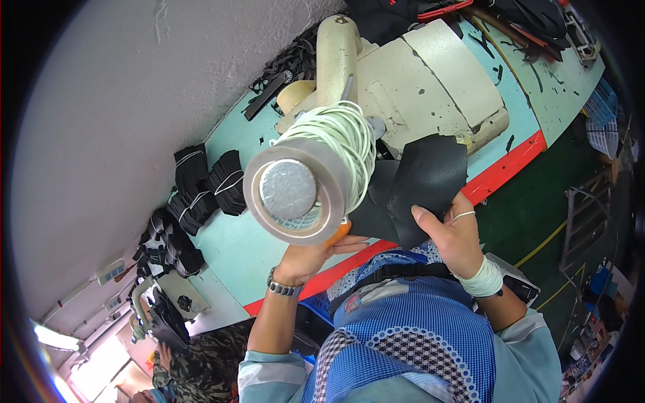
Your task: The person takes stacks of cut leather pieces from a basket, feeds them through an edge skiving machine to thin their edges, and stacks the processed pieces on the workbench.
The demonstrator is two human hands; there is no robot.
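Note:
My right hand (pixel 457 235) pinches a stack of black leather-like pieces (pixel 430 181) between thumb and fingers, at the front edge of the sewing machine's bed. White cord is wound around that wrist, and a thin band circles one finger. My left hand (pixel 312 258), with a metal watch on its wrist, is partly behind a roll of clear tape (pixel 334 225). Its fingers curl around a small orange object (pixel 339 234), mostly hidden by the roll, and reach the lower left edge of the black pieces. The cream sewing machine (pixel 336 60) stands behind; its needle area is hidden.
A bundle of pale cord (pixel 342 134) sits with the tape roll atop the machine. Tied black strip bundles (pixel 195 188) lie on the pale green table (pixel 228 252) at left, beside the wall. The table has a red front edge (pixel 510 161). Another person's camouflage sleeve (pixel 208 356) shows lower left.

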